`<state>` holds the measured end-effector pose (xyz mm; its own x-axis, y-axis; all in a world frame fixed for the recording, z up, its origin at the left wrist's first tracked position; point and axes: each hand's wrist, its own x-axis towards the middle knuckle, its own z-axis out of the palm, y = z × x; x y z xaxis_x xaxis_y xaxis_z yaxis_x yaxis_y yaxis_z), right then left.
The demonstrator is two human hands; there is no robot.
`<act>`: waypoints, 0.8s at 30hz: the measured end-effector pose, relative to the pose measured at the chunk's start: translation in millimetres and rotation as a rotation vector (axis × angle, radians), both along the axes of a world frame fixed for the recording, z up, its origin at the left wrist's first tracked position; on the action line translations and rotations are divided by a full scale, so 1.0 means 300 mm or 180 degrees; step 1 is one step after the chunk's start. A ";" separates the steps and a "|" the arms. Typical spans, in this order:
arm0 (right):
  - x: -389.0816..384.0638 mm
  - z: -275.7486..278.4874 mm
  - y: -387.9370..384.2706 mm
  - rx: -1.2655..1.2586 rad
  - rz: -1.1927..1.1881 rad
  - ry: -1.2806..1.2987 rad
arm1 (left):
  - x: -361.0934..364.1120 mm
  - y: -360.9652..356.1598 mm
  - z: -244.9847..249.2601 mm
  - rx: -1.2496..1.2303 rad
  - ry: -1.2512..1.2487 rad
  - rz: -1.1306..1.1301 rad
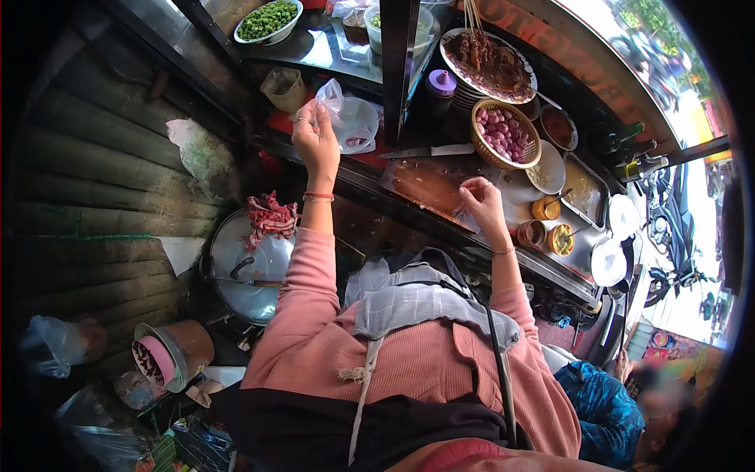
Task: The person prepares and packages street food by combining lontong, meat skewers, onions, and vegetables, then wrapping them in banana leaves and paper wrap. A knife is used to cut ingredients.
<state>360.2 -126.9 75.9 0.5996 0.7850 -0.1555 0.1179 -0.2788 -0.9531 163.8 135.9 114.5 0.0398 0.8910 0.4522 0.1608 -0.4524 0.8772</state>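
My left hand (316,140) is raised at the counter's left part, fingers pinched together at the edge of a clear plastic bag (330,97). Just right of it sits a clear plastic tub (355,124). My right hand (483,206) hovers over the near edge of a wooden cutting board (429,186), its fingertips bent together; anything between them is too small to make out. A knife (440,150) lies along the board's far edge. Beyond my right hand stands a woven basket of shallots (503,132).
A plate of skewers in dark sauce (491,67), a purple-capped bottle (441,83) and open sauce jars (561,239) stand on the counter. A large lidded pot (253,275) is at lower left. Another person in a blue shirt (602,409) is at lower right.
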 end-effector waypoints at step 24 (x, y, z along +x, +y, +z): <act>-0.135 -0.055 -0.373 -0.0341 -0.1729 0.0957 | 0.059 0.605 0.369 -0.1813 -0.1183 -0.2449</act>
